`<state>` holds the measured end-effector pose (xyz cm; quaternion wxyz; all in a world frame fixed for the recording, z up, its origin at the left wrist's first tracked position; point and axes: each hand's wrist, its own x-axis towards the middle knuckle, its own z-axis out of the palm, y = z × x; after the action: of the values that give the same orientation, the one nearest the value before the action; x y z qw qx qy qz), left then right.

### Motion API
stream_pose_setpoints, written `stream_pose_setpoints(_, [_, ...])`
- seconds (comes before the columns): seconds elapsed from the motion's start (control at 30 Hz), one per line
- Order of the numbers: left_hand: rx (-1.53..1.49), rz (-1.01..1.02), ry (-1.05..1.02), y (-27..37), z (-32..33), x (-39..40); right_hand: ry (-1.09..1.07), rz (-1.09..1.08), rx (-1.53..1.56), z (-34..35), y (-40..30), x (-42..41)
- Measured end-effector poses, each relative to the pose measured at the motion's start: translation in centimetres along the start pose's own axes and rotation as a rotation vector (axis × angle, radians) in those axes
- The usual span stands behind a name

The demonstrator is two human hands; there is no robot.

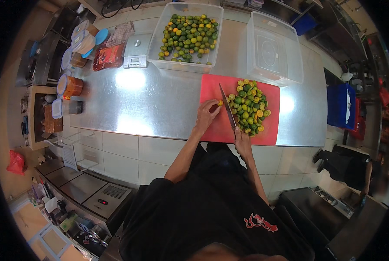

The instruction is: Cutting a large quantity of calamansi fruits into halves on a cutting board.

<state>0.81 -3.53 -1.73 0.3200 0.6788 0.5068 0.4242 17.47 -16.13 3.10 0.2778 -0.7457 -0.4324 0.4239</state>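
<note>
On the red cutting board point(211, 130), my left hand point(208, 112) holds a small yellow-orange citrus fruit point(220, 102) between thumb and fingertips. My right hand point(241, 138) grips the handle of a long kitchen knife point(227, 106). Its blade points away from me, between the held fruit and a pile of cut green and yellow limes point(248, 106) covering the board's right part. Beyond the board, a clear plastic tub point(183, 67) holds many whole small limes point(193, 36). Whether the held fruit is whole or halved cannot be told.
Another clear plastic tub point(274, 52) stands at the steel table's point(168, 98) back right. A digital kitchen scale point(136, 49), a red packet point(109, 57) and lidded containers point(71, 85) stand left. A person point(344, 166) is at the right, beyond a blue crate point(341, 107).
</note>
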Motion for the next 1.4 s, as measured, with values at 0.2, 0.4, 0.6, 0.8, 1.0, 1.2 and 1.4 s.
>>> stream_pose_setpoints(0.2, [-0.006, 0.010, -0.008, 0.1, -0.1, 0.0, -0.004, 0.027, 0.016, 0.4, 0.5, -0.2])
stream_pose_setpoints(0.4, [-0.382, -0.150, 0.098, -0.1, -0.6, 0.6, 0.004, 0.065, 0.057, 0.4, -0.4, -0.3])
stream_pose_setpoints(0.6, [-0.815, -0.463, 0.047, -0.5, -1.4, 1.1, -0.069, 0.139, 0.035, -0.3, -1.7, 0.0])
stream_pose_setpoints(0.8, [-0.803, -0.425, 0.056, -0.2, -1.2, 1.3, -0.003, 0.026, 0.019, 0.5, 0.4, 0.6])
stream_pose_setpoints(1.0, [-0.117, -0.137, -0.016, 0.5, -0.8, 1.5, -0.012, 0.061, 0.038, 0.4, 0.6, 0.4])
stream_pose_setpoints(1.2, [0.057, -0.093, -0.085, 0.2, -0.6, 0.9, 0.015, 0.007, 0.034, 0.4, -0.7, 0.0])
stream_pose_setpoints(1.4, [-0.019, -0.084, -0.031, -0.5, -0.4, 0.9, -0.069, 0.156, -0.024, 0.5, -1.9, 0.0])
